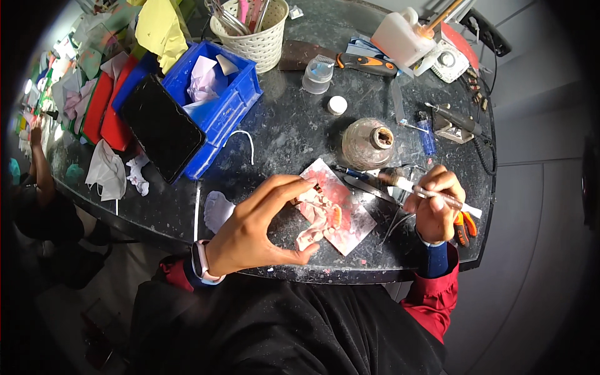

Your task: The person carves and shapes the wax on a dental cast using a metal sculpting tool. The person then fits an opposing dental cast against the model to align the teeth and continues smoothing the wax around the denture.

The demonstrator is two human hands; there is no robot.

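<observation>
Between thumb and fingers, my left hand [250, 225] holds a pinkish dental piece [320, 215] by its edges; it looks like a denture or cast with an orange-pink ridge. Beneath it lies a square white plate [359, 228] smeared pink. My right hand [437, 206] is closed round a slim brush-like tool [409, 185], its darker tip pointing left; the tip's exact kind is hard to make out. Just left of that hand, a knife-like metal tool [369, 187] rests on the table. A pale scalloped dental mould [219, 211] lies behind my left wrist.
A squat glass bottle [359, 147] stands beyond the plate. Farther off are a blue bin [234, 103], a dark phone-like slab [162, 128], a white basket [265, 47] and a round jar [317, 76]. Orange-handled pliers [462, 228] and a corded handpiece [456, 117] lie at right.
</observation>
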